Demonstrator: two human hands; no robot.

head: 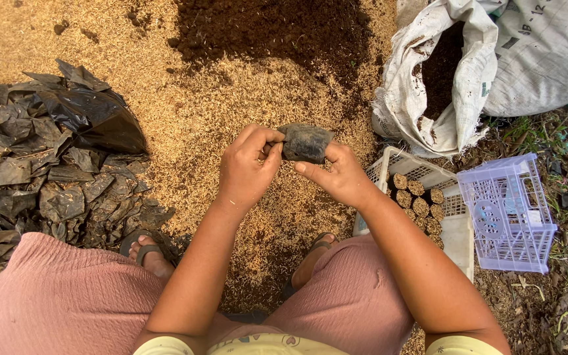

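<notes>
Both my hands hold one small black plastic nursery bag [306, 142] in front of me, over a mound of tan rice husk [231, 98]. My left hand [248, 167] pinches the bag's left edge with thumb and fingers. My right hand [340, 174] grips its right side, thumb stretched along the underside. The bag looks crumpled and I cannot tell whether anything is in it. My knees in pink cloth and my sandalled feet [149, 253] are below the hands.
A heap of empty black plastic bags [47, 164] lies at left. Dark soil [277, 33] tops the husk mound. An open white sack [451, 79] of soil stands at right. A white crate [458, 230] holds filled bags [419, 197]; a lilac crate [511, 210] lies tipped beside it.
</notes>
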